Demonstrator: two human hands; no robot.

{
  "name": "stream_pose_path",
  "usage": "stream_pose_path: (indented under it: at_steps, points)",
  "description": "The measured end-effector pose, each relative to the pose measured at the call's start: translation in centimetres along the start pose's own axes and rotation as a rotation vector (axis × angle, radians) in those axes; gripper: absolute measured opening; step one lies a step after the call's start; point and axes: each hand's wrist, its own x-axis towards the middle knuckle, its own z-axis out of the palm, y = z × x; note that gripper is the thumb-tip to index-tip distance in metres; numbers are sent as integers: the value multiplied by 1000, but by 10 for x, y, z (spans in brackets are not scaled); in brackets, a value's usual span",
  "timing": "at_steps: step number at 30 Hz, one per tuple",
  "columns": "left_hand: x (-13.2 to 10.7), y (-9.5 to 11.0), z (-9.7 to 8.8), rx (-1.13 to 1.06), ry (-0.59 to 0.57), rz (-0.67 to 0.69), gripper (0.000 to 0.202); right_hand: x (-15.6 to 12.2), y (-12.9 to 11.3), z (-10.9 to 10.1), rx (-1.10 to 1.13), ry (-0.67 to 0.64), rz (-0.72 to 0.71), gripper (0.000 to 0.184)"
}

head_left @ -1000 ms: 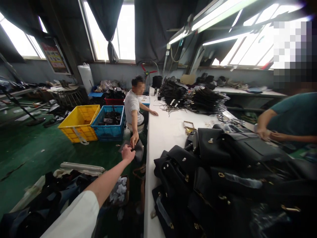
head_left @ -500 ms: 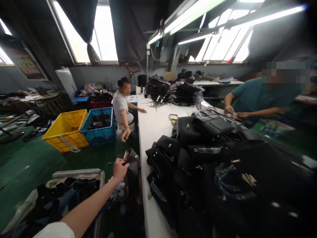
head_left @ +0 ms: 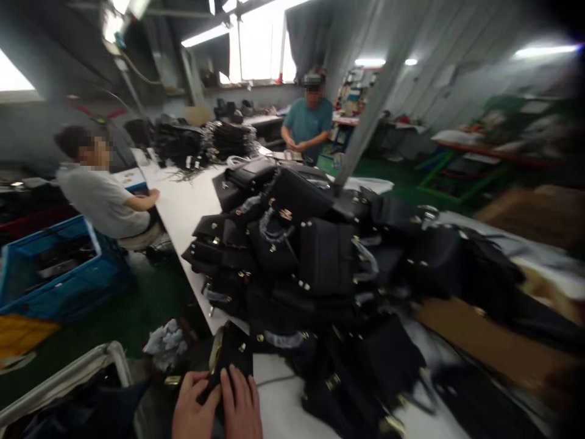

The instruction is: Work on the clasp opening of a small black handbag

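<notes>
Long white-topped table (head_left: 192, 201) fills middle of room, big heap of black leather handbags (head_left: 326, 259) across it. Person in grey shirt (head_left: 98, 198) sits at far left, beside blue plastic crate (head_left: 68, 302). Small black bag with gold-coloured metal fittings (head_left: 238, 352) stands at table's near-left edge, just beside heap. Left hand (head_left: 195, 405) grips its near part, thumb against fingers; right hand (head_left: 241, 405) lies fingers-together over it, whether gripping I can't tell.
</notes>
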Motion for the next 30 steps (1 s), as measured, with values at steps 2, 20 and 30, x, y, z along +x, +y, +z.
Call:
stream_pose_path:
  at_steps: [2, 20, 30]
  points:
    - [-47, 19, 28, 36, -95, -7, 44, -47, 27, -13, -15, 11, 20, 93]
    - [-345, 125, 281, 703, -1141, 559, 25, -417, 230, -237, 524, 211, 674, 34]
    - [-344, 88, 334, 826, -1281, 1151, 44, -469, 260, -248, 641, 291, 828, 60]
